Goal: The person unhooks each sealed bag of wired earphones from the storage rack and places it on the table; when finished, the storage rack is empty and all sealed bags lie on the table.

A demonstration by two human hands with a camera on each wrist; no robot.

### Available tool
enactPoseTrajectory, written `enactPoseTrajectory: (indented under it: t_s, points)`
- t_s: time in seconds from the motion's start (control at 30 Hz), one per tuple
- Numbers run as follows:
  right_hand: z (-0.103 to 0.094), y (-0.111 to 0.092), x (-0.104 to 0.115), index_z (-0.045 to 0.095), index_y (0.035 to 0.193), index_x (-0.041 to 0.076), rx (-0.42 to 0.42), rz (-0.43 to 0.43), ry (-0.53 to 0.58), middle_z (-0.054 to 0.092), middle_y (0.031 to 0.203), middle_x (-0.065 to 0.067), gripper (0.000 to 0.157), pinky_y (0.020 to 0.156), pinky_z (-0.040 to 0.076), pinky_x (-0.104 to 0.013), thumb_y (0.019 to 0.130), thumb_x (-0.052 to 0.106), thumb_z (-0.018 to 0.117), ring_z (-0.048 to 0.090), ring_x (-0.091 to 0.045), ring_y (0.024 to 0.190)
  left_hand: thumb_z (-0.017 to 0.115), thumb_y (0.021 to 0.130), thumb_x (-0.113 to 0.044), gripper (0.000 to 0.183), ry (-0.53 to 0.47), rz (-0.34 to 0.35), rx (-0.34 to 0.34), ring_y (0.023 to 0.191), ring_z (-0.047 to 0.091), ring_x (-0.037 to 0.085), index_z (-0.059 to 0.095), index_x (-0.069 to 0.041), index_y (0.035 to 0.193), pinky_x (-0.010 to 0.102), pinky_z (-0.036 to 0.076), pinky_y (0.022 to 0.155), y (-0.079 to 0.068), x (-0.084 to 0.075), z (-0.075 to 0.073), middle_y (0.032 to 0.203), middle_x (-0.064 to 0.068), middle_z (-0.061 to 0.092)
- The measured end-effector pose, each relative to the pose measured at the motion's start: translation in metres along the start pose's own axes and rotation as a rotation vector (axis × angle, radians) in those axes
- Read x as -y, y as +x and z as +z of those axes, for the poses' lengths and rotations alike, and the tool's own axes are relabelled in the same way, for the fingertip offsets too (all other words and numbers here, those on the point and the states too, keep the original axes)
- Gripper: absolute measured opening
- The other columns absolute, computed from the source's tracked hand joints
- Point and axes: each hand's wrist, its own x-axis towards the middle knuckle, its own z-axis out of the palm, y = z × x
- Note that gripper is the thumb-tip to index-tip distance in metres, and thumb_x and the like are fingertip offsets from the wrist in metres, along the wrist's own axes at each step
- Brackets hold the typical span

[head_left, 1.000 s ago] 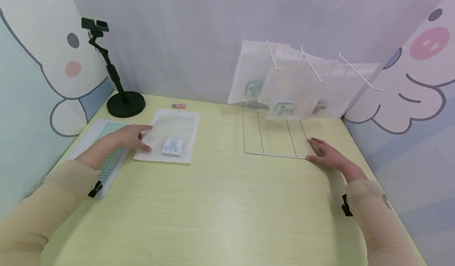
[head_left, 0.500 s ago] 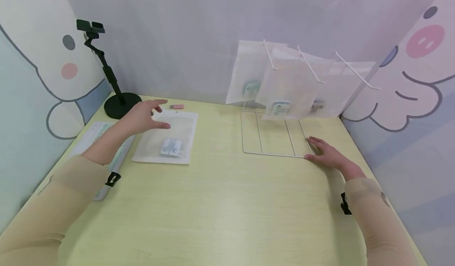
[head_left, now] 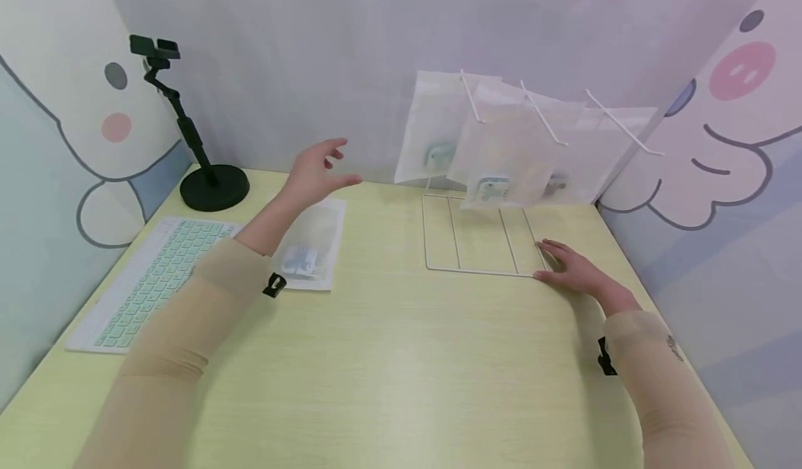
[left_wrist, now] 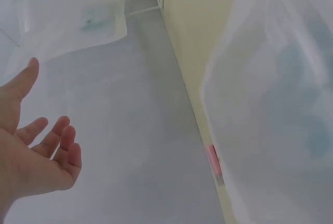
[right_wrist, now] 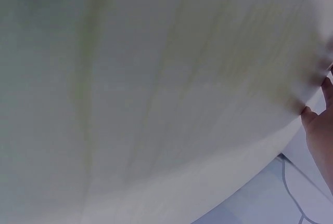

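Observation:
My left hand (head_left: 319, 173) is raised near the back wall with thumb and fingers spread apart, nothing between them. Its forearm crosses over a flat white translucent pouch (head_left: 328, 246) with a pale blue-and-white item inside. In the left wrist view, the same hand (left_wrist: 41, 151) points toward a hanging pouch (left_wrist: 104, 34). My right hand (head_left: 567, 271) rests at the front right corner of a white wire rack (head_left: 476, 271), thumb and fingers touching its base wires. Several similar pouches (head_left: 501, 135) hang from the rack's prongs (head_left: 544, 113), each with a small item inside.
A white keyboard with mint keys (head_left: 156, 281) lies at the left. Behind it stands a black phone stand (head_left: 214, 188). A small pink stick (left_wrist: 214, 162) lies by the wall, hidden behind my arm in the head view. Patterned side walls (head_left: 714, 170) bound the table (head_left: 401, 371).
My left hand has lifted from the left edge of the flat pouch and moved right and back toward the wall, uncovering the keyboard. My right hand stays at the rack corner.

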Motion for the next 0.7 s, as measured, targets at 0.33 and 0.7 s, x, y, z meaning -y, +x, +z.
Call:
enactPoseTrajectory:
  t_s: [0.33,0.7]
  points:
    - [-0.001,-0.002,0.003,0.029,0.148,0.008,-0.001,0.007,0.012,0.019,0.152,-0.025,0.08,0.105,0.017,-0.067,0.086,0.045,0.065,0.017,-0.051,0.136,0.076,0.08,-0.033,0.07,-0.187,0.015,-0.17,0.117,0.05,0.026,0.045,-0.011,0.139,0.035,0.042,0.098,0.037,-0.016,0.051,0.126,0.009,0.056]
    - [0.001,0.001,0.002,0.027,0.149,0.008,0.013,0.009,0.017,0.017,0.153,-0.025,0.081,0.105,0.016,-0.067,0.087,0.045,0.064,0.016,-0.051,0.136,0.075,0.081,-0.031,0.064,-0.245,0.021,-0.203,0.118,0.05,0.025,0.048,-0.011,0.136,0.032,0.042,0.099,0.064,-0.029,0.099,0.126,0.008,0.057]
